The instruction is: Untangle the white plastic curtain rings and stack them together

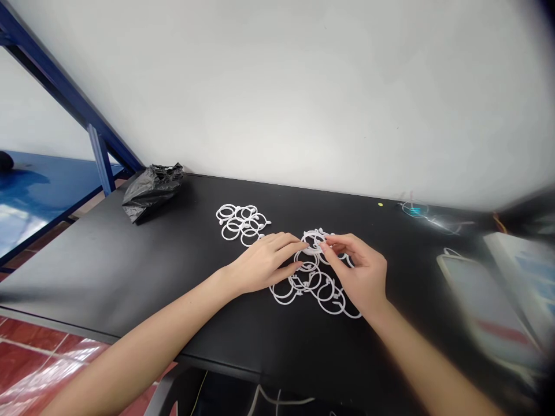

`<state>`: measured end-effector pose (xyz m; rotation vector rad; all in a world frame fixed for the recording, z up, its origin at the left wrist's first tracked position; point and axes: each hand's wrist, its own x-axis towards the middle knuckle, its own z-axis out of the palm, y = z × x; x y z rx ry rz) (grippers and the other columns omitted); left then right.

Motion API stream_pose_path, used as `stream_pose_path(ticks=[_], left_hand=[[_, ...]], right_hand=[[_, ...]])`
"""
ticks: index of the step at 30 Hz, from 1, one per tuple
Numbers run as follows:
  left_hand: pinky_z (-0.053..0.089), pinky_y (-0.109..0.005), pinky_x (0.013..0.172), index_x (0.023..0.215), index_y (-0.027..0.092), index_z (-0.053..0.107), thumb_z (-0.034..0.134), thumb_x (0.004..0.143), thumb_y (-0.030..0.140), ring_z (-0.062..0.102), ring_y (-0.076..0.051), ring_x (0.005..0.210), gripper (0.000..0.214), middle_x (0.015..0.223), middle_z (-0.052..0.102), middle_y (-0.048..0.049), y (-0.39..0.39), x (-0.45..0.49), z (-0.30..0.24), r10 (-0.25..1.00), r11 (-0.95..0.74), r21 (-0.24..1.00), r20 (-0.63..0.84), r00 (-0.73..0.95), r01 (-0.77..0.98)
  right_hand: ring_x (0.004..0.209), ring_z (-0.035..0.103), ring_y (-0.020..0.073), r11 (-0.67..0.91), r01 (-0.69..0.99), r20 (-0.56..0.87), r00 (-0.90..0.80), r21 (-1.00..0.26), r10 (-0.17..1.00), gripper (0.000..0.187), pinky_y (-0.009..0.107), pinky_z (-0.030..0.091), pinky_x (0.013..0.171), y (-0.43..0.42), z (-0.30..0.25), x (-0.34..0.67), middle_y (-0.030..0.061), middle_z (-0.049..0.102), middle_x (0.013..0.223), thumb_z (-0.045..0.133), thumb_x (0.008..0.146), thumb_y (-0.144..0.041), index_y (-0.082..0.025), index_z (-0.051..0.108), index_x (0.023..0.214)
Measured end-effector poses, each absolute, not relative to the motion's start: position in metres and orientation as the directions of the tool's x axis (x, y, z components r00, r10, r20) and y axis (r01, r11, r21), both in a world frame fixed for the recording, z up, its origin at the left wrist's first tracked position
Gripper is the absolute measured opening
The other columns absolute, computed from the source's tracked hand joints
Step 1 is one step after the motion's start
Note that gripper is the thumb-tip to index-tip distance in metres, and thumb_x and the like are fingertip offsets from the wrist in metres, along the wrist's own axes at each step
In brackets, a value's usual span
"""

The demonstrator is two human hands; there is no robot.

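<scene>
Thin white plastic rings with small knobs, like shower curtain rings, lie in two loose groups on the black table. My right hand [364, 268] pinches the edge of one curtain ring [313, 238] between thumb and forefinger, at the top of the nearer pile [318, 283]. From the other side, my left hand [271, 263] reaches in with its fingers stretched out and a little apart. Its fingertips touch or hover just over the rings; the exact contact is unclear. Behind the left hand is the second group of rings [240, 222].
A crumpled black plastic bag [154, 190] sits at the table's back left, near a blue metal frame [102, 156]. On the right are a blurred phone-like slab [481, 306], a white box [524, 277] and a clear wrapper [416, 211]. A white wall [277, 104] rises behind.
</scene>
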<state>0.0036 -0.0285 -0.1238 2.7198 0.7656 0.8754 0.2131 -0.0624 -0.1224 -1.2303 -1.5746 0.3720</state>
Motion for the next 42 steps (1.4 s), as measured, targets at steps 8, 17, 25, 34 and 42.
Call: stream_pose_path(ticks=[8,17,25,34,42], left_hand=[[0.050,-0.027,0.065,0.101,0.016,0.062,0.055,0.096,0.021,0.063,-0.014,0.070,0.010,0.083,0.071,-0.0050,-0.0273,0.0026,-0.1208,0.402,-0.904,0.195,0.690,0.602,0.381],[0.049,-0.027,0.064,0.094,0.018,0.058,0.057,0.095,0.025,0.060,-0.014,0.069,0.007,0.077,0.065,-0.0028,-0.0274,0.0032,-0.1199,0.424,-0.881,0.206,0.743,0.518,0.426],[0.048,-0.026,0.062,0.094,0.019,0.055,0.058,0.095,0.023,0.058,-0.013,0.067,0.005,0.074,0.063,-0.0016,-0.0277,0.0039,-0.1188,0.387,-0.890,0.168,0.768,0.509,0.423],[0.052,-0.031,0.071,0.123,0.017,0.048,0.061,0.091,0.046,0.062,-0.018,0.078,0.045,0.088,0.064,-0.0056,-0.0299,0.0014,-0.1176,0.555,-0.816,0.353,0.700,0.449,0.458],[0.052,-0.032,0.076,0.123,0.015,0.051,0.055,0.094,0.046,0.059,-0.018,0.082,0.043,0.090,0.062,-0.0071,-0.0289,-0.0009,-0.1167,0.572,-0.820,0.422,0.630,0.526,0.386]], right_hand=[[0.068,0.069,0.0161,0.461,0.442,0.539,0.063,-0.769,0.840,0.011,0.031,0.062,0.064,-0.0672,-0.1214,0.2088,0.0027,0.074,0.084,0.070,0.084,-0.021,-0.022,0.071,0.096],[0.070,0.067,0.0155,0.568,0.435,0.622,-0.025,-0.698,0.783,0.022,0.030,0.060,0.059,-0.0683,-0.1242,0.2087,0.0044,0.073,0.093,0.065,0.085,-0.012,-0.023,0.072,0.103],[0.073,0.071,0.0182,0.604,0.458,0.673,-0.016,-0.652,0.739,0.023,0.033,0.061,0.062,-0.0685,-0.1253,0.2078,0.0042,0.077,0.090,0.065,0.086,-0.010,-0.025,0.075,0.101],[0.076,0.073,0.0200,0.634,0.446,0.697,-0.031,-0.632,0.717,0.026,0.033,0.063,0.064,-0.0706,-0.1239,0.2055,0.0046,0.078,0.091,0.067,0.084,-0.007,-0.025,0.076,0.100],[0.074,0.075,0.0179,0.657,0.382,0.673,-0.111,-0.650,0.731,0.034,0.030,0.064,0.063,-0.0714,-0.1202,0.2058,0.0029,0.078,0.098,0.065,0.085,-0.004,-0.028,0.076,0.107]])
